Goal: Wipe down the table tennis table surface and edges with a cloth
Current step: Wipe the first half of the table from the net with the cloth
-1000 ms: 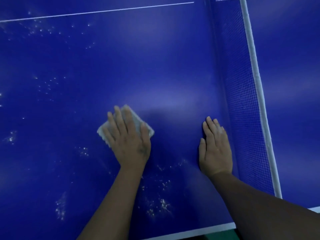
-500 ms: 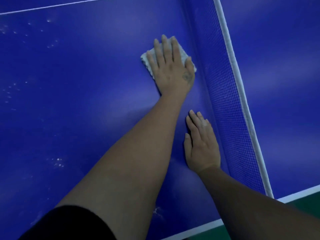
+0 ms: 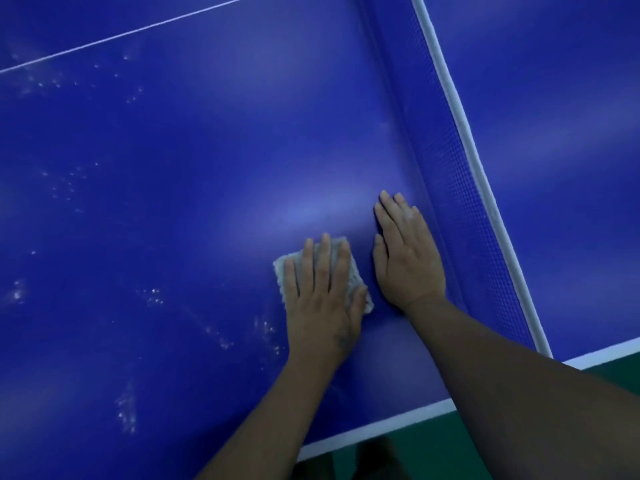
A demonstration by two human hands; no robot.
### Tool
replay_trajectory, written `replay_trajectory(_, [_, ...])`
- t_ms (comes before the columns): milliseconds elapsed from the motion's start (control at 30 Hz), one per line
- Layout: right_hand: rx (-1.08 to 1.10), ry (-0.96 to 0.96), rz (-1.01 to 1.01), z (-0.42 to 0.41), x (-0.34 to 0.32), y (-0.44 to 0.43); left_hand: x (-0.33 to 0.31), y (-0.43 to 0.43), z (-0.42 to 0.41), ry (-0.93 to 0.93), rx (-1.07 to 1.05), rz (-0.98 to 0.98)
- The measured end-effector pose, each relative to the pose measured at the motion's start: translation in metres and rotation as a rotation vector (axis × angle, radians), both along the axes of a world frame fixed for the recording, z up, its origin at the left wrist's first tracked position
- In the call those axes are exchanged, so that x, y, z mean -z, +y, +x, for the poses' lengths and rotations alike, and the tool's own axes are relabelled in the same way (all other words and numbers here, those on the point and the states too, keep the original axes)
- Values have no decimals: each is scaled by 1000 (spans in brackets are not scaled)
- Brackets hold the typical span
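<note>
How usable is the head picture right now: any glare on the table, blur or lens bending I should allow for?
Head view: dim, blue-tinted and slightly soft overall; pale glare patches on the table, brightest just beyond the right hand; white specks left of the cloth are legible; the net tape looks nearly straight; the right forearm is in deep shadow.

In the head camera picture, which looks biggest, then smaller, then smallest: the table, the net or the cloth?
1. table
2. net
3. cloth, though the left hand covers much of it, so its full size is unsure.
</note>
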State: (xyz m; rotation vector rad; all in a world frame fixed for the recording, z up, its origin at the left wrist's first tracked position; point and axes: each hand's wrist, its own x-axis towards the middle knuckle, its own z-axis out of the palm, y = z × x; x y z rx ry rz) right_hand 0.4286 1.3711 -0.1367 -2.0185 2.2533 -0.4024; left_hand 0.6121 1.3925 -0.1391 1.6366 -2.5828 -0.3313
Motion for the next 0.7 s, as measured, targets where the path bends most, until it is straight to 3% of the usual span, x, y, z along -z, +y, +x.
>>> replay_trajectory(200, [28,-134,-80,-7,-4,37,0,-37,-12,-15,-9,-41])
replay_trajectory(467, [66,-138,-26,6,6,115,0,-122,-94,65,-145,-48])
replay_trajectory(600, [71,-118,-34,7,4,113,2,-122,-132,69,5,-46])
replay_trajectory(700, [78,-131,-34,8,4,113,5,-107,-115,62,196,-70])
